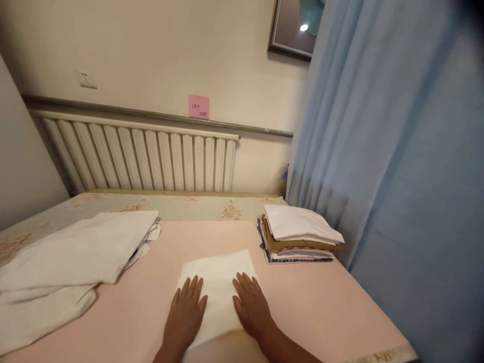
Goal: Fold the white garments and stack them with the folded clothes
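A white folded cloth (219, 297) lies flat on the pink sheet (310, 307) in front of me. My left hand (186, 310) rests palm down on its left side, fingers stretched out and pointing away from me. On the right side of the cloth my right hand (251, 305) lies flat too, its fingers slightly spread. Neither hand grips anything. The cloth's layers and exact kind cannot be made out.
To the right stands a stack of folded clothes (302, 224), white on top. Loose white cloths (79, 252) lie heaped at the left. A radiator (151, 156) runs behind the floral mattress (230, 209). A blue curtain (363, 126) hangs along the right side.
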Demonstrator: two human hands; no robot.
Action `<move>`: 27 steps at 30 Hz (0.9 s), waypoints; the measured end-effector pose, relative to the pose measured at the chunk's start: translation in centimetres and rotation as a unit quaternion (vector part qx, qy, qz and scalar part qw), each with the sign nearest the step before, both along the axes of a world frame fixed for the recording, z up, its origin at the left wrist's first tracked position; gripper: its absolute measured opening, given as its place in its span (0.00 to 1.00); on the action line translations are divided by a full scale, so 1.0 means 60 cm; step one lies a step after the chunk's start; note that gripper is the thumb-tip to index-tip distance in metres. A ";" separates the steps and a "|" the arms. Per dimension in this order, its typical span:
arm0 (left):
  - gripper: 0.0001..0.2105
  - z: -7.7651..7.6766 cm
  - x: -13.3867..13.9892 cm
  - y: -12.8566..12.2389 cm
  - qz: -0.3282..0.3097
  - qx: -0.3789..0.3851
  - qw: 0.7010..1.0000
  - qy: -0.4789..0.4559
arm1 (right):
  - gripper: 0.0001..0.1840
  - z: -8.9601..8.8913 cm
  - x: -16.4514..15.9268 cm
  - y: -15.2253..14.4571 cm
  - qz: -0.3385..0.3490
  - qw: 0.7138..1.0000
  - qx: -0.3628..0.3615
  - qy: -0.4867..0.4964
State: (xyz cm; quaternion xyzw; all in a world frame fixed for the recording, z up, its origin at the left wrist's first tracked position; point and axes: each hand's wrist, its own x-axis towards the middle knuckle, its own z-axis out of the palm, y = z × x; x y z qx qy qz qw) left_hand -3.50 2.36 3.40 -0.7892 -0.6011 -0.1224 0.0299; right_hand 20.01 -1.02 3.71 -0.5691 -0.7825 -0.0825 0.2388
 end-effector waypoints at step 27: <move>0.26 -0.010 -0.024 0.025 0.002 -0.020 0.998 -0.061 | 0.26 -0.014 0.003 0.003 -0.003 0.997 -0.003 -0.073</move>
